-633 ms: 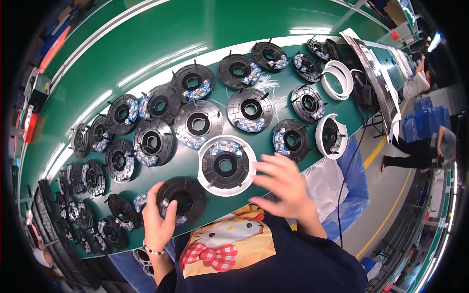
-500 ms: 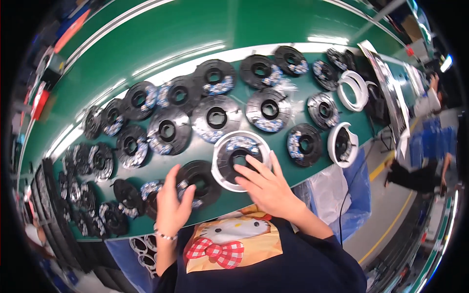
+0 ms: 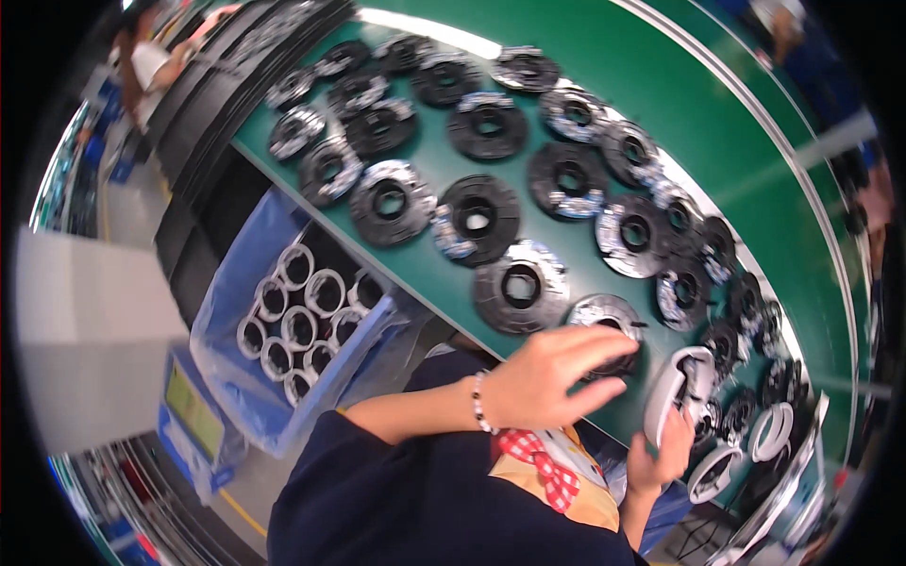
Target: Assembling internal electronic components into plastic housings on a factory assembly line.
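My right hand (image 3: 668, 455) grips a white ring (image 3: 666, 401) by its near edge and holds it tilted above the table, with dark parts showing inside it. My left hand (image 3: 547, 379), a beaded bracelet at its wrist, has its fingers apart and reaches over a black round disc (image 3: 590, 309). Whether the fingertips touch that disc I cannot tell. Left of it lies another black disc with a hub hole (image 3: 495, 300), carrying a band of small blue and silver parts. More such discs, one of them a flat black disc (image 3: 472, 203), lie in rows.
The green table (image 3: 439, 292) runs diagonally. A blue-lined bin (image 3: 222, 311) below its edge holds several white rings (image 3: 326, 292). Stacked black trays (image 3: 222, 104) stand at the far left end, near another person (image 3: 151, 66). More white rings (image 3: 772, 432) lie at the right.
My view has swung to the left, bringing the bin and trays into sight. The white ring has come up off the table in my right hand. My left hand has reached over a disc.
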Demonstrator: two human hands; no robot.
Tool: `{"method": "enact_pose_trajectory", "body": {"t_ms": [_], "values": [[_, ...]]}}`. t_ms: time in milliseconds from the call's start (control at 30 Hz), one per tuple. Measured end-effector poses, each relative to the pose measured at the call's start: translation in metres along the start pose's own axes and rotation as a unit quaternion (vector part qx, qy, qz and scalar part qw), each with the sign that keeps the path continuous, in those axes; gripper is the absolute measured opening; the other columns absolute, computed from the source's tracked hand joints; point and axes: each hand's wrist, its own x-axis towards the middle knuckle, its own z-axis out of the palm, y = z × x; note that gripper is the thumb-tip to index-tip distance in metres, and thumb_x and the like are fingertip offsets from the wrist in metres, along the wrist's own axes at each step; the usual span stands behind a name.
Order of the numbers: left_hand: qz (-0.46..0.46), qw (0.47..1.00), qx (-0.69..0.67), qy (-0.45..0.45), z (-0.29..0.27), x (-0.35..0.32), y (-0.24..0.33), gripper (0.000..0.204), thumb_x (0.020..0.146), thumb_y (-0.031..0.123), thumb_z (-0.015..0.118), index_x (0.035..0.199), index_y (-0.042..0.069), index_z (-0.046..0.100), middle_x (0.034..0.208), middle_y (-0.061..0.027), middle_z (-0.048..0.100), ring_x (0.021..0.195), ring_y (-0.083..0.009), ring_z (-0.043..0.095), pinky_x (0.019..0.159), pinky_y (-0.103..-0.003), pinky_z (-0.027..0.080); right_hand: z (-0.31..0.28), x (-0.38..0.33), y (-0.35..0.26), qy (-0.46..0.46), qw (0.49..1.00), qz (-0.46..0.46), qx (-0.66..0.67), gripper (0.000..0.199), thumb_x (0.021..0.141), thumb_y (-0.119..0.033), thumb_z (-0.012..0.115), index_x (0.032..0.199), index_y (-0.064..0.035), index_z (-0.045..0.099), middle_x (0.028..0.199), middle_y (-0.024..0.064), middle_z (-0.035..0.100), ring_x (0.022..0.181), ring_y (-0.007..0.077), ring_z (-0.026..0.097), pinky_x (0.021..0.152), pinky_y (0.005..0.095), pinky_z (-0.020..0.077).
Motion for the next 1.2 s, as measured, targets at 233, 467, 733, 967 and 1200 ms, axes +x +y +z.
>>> {"method": "enact_pose_trajectory", "body": {"t_ms": [233,467,733,967,1200], "values": [[-0.141,0.928,-0.326,-0.108,-0.003,-0.041,0.004,0.091,0.066,0.017,0.071,0.132,0.001,0.01,0.123,-0.017,0.039,0.105,-0.0226,0.047,0.083,-0.035,0.044,-0.005,0.034,-0.058,-0.069,0.988,-0.137,0.035,0.022,0.066,-0.006,0.062,0.085,-0.0042,0.052,0.092,0.0136,0.06,0.083,0.0299,0.058,0.082,0.0468,0.0402],[-0.17,0.867,-0.457,0.104,-0.048,-0.068,-0.005,0.057,0.07,-0.005,0.046,0.124,-0.002,0.026,0.113,-0.0088,0.043,0.104,-0.0114,0.043,0.088,-0.026,0.036,0.034,0.076,-0.113,-0.114,0.949,-0.288,0.062,0.021,0.068,-0.014,0.058,0.088,-0.0072,0.06,0.093,0.0097,0.061,0.081,0.0202,0.056,0.082,0.0388,0.0396],[-0.195,0.742,-0.513,0.385,-0.148,-0.148,-0.028,0.058,0.06,0.004,0.044,0.116,-0.008,0.038,0.111,-0.0184,0.049,0.103,-0.0267,0.049,0.093,-0.034,0.037,0.093,0.08,-0.161,-0.082,0.89,-0.362,0.266,0.022,0.074,-0.021,0.06,0.094,-0.0169,0.054,0.108,0.001,0.056,0.105,0.0246,0.045,0.096,0.0528,0.0244],[-0.095,0.651,-0.283,0.697,-0.247,-0.244,-0.176,0.045,0.063,0.0,0.036,0.108,-0.004,0.044,0.102,-0.0129,0.053,0.094,-0.0227,0.053,0.087,-0.035,0.041,0.145,0.07,-0.146,-0.232,0.898,-0.245,0.283,0.053,0.062,-0.007,0.067,0.109,-0.0012,0.044,0.115,0.0177,0.047,0.107,0.0366,0.043,0.09,0.049,0.0322],[-0.151,0.539,-0.35,0.751,-0.27,-0.281,-0.331,0.04,0.055,0.0,0.04,0.095,0.002,0.044,0.085,-0.0124,0.054,0.067,-0.0289,0.06,0.06,-0.043,0.051,0.156,0.063,-0.141,-0.214,0.908,-0.268,0.242,0.052,0.065,-0.004,0.061,0.113,-0.0011,0.043,0.11,0.0172,0.052,0.102,0.0364,0.048,0.09,0.0489,0.0327]]}}
